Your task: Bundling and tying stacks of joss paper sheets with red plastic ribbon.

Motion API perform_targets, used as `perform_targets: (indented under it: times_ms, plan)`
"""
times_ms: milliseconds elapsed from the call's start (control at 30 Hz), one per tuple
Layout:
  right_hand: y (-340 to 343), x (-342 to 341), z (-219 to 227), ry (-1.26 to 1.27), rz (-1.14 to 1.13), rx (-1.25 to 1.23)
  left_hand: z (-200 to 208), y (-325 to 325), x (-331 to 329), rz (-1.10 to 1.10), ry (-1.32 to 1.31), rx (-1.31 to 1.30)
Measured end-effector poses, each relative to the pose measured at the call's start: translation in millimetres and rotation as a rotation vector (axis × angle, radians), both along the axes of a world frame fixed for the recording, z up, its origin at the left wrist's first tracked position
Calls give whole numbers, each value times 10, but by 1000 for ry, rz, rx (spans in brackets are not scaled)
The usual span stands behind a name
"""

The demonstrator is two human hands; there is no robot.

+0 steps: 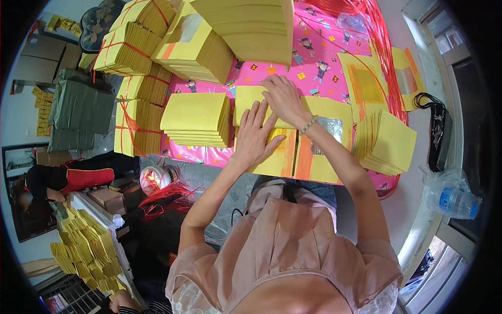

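A folded yellow paper piece lies on the pink cartoon-print cloth in front of me. My left hand rests flat across its near edge, fingers spread. Close beside it, my right hand presses flat on the piece's right part, its fingers stretched out, a beaded bracelet at the wrist. Under and beyond the forearm lies a yellow sheet with a silver foil patch. Just left of my left hand is a neat stack of folded yellow paper. Fanned yellow papers lie to the right.
Tall yellow paper stacks and bundles tied with red string fill the far left. Long red strings hang along the right side. A plastic bottle is at the right. Another person's hand is near papers at lower left.
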State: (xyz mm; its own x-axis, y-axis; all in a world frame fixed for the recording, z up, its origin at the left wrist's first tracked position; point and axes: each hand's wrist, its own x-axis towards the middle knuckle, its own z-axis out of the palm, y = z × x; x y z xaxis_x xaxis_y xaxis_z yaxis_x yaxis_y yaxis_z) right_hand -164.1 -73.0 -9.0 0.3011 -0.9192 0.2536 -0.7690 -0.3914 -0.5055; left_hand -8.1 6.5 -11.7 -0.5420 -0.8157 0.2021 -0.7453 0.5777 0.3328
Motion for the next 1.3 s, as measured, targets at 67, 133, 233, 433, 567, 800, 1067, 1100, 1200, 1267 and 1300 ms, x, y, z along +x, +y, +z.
perform_targets:
  times_ms: [67,133,233,433,567,800,1067,1100,1200,1267,1300]
  plan:
    - [184,-27,1,-14,-21,-143,-1,-2,6,-3,-13,-3]
    - [425,-117,-4,-39,-10,-189,-5,-1,4,6,-11,1]
    - [772,-212,-33,-12,-1,-107,-13,1,-3,6,-2,2]
    - [1044,-277,-79,-23,46,3,-36,3,-1,4,-14,-2]
    - [1075,-295,-94,-51,63,20,-33,2,5,-2,-13,11]
    - [1151,-375,-108,-48,130,69,33,15,10,-35,-26,39]
    - [1157,-464,-77,91,203,117,55,-14,43,-80,-48,53]
    - [1162,-466,-74,80,207,110,56,-2,54,-92,-42,52]
    - [1178,-464,-67,99,212,148,72,85,108,-54,-130,-13]
    - [1189,-453,-65,109,204,125,85,195,154,-12,-149,-2]
    - [1191,-449,-65,109,202,124,83,226,165,31,-165,14]
